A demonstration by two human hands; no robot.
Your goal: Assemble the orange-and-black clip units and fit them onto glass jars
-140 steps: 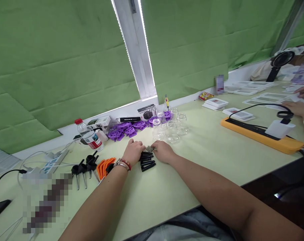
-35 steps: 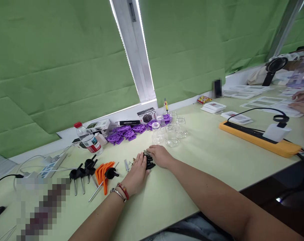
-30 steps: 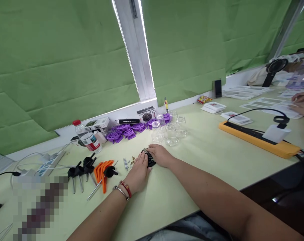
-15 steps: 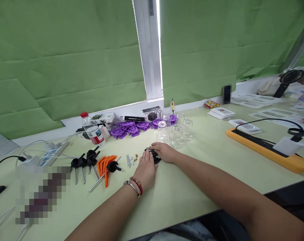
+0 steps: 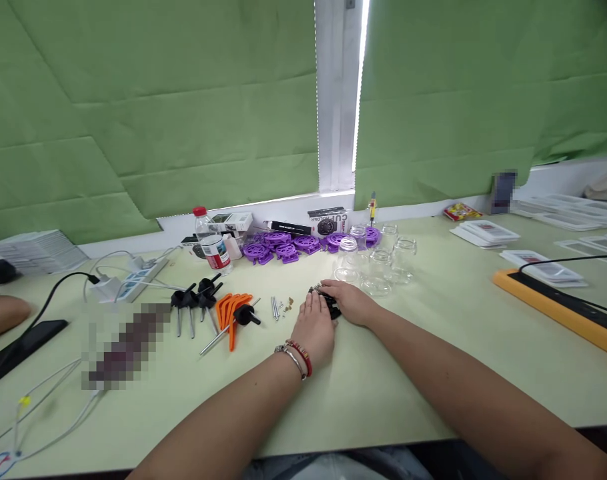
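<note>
On the far left, another person's arm shows near a white power strip. Black cups on metal rods come next, then orange parts fanned in an overlapping row; they look sorted by kind. Behind them are a bottle and a heap of purple parts. Pins and screws lie just beside the left hand, perhaps for easy reach. That hand lies palm down over the black parts, fingers together, while the right hand closes in from the other side, seemingly to keep the bunch from spreading. The hands are close together, hiding most of it, so from here I can't tell whether either one grips anything. Just beyond the right hand, upturned-looking jars crowd any reach towards the back. Farther right come white cards and a yellow strip.
</note>
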